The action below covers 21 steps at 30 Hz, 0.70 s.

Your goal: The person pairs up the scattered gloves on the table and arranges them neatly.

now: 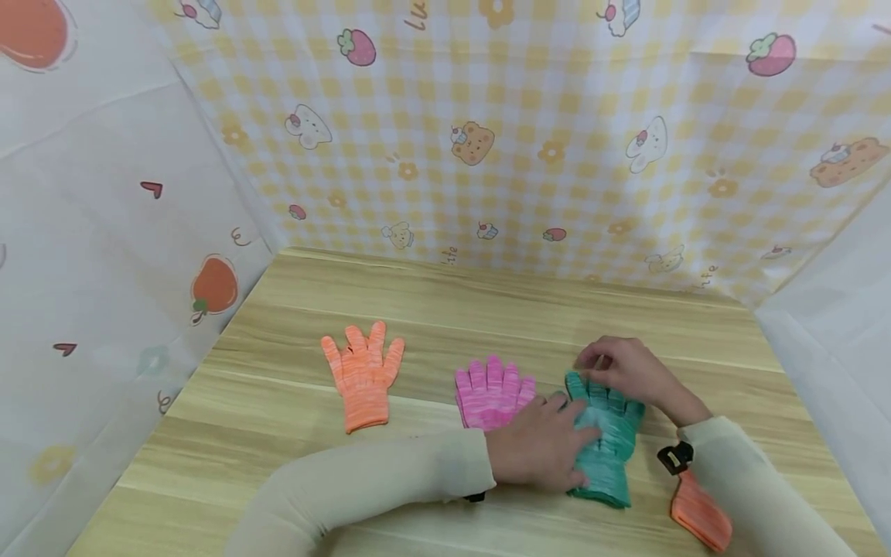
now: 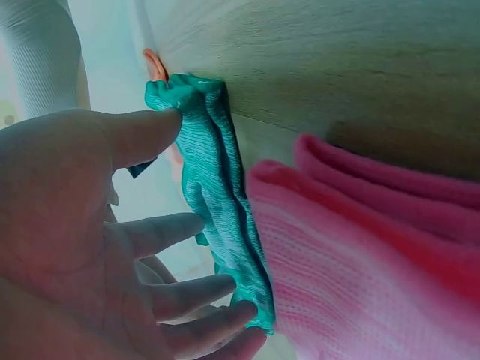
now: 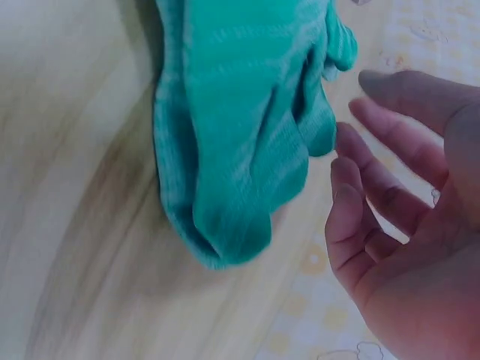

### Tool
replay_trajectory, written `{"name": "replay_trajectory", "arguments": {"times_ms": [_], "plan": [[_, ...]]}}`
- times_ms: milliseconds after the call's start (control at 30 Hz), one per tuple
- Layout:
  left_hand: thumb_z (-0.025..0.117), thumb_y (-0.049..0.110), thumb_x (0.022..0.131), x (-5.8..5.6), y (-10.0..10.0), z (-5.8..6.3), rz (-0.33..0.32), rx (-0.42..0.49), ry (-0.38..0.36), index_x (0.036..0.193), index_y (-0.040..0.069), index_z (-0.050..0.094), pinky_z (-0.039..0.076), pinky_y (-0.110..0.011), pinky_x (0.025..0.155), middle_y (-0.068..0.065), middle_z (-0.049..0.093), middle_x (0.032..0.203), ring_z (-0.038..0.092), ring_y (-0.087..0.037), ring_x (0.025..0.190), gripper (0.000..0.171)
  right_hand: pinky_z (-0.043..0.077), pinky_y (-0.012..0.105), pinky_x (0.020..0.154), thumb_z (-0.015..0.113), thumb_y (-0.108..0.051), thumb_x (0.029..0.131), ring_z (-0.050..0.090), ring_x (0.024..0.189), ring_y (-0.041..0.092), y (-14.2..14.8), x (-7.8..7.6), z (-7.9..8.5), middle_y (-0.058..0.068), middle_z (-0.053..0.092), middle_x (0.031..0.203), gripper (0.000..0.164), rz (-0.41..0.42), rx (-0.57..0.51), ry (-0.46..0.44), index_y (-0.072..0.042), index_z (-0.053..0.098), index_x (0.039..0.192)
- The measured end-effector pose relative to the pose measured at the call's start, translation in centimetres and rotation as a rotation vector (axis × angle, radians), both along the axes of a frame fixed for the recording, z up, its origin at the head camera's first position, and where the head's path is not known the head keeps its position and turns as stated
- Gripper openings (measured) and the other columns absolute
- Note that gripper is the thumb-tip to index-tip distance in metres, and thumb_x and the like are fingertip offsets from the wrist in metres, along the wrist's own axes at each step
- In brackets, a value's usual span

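Observation:
A pair of green knit gloves [image 1: 604, 445] lies stacked on the wooden table, fingers pointing away from the person. My left hand [image 1: 546, 445] spreads over their left side with fingers extended, fingertips right at the green fabric in the left wrist view. My right hand [image 1: 629, 375] is at the finger ends of the green gloves, its fingers loosely bent; in the right wrist view nothing shows between thumb and fingers. Pink gloves [image 1: 493, 393] lie stacked just left, their cuff end hidden behind my left hand and sleeve in the head view.
A single orange glove [image 1: 365, 375] lies flat at the left of the table [image 1: 264, 433]. Another orange glove [image 1: 699, 514] sits at the right, partly under the right sleeve. A checked cloth [image 1: 515, 193] hangs along the back edge.

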<state>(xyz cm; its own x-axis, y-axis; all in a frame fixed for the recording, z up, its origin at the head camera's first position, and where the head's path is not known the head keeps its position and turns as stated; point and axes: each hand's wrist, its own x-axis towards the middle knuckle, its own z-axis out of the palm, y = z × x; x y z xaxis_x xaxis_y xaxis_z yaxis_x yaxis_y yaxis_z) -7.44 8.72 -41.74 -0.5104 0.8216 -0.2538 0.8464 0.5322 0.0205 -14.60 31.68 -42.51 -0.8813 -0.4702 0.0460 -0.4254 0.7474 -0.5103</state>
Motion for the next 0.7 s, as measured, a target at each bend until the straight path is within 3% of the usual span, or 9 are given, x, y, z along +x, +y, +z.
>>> {"name": "replay_trajectory", "arguments": {"times_ms": [133, 433, 700], "plan": [[0.054, 0.074, 0.105, -0.08, 0.08, -0.22, 0.011, -0.020, -0.007, 0.170, 0.041, 0.042, 0.042, -0.036, 0.118, 0.004, 0.037, 0.172, 0.039, -0.016, 0.153, 0.074, 0.058, 0.033, 0.072, 0.087, -0.010, 0.096, 0.070, 0.083, 0.012, -0.43, 0.05, -0.34, -0.007, 0.075, 0.097, 0.011, 0.043, -0.008, -0.002, -0.012, 0.084, 0.106], [0.051, 0.077, 0.104, -0.09, 0.25, -0.35, 0.022, -0.057, 0.024, 0.168, 0.044, 0.044, 0.044, -0.034, 0.114, 0.004, 0.041, 0.170, 0.042, -0.015, 0.151, 0.073, 0.055, 0.031, 0.069, 0.087, -0.003, 0.093, 0.064, 0.078, 0.007, -0.90, -0.34, -0.49, -0.008, 0.071, 0.092, 0.013, 0.058, 0.017, -0.022, -0.012, 0.078, 0.094], [0.051, 0.077, 0.104, -0.08, 0.16, -0.28, 0.019, -0.058, 0.018, 0.169, 0.044, 0.043, 0.043, -0.035, 0.115, 0.003, 0.040, 0.170, 0.041, -0.015, 0.152, 0.073, 0.052, 0.029, 0.070, 0.083, -0.009, 0.098, 0.061, 0.079, 0.012, -0.62, -0.92, 0.38, -0.005, 0.074, 0.092, 0.006, 0.018, -0.085, -0.240, -0.012, 0.078, 0.094]]}}
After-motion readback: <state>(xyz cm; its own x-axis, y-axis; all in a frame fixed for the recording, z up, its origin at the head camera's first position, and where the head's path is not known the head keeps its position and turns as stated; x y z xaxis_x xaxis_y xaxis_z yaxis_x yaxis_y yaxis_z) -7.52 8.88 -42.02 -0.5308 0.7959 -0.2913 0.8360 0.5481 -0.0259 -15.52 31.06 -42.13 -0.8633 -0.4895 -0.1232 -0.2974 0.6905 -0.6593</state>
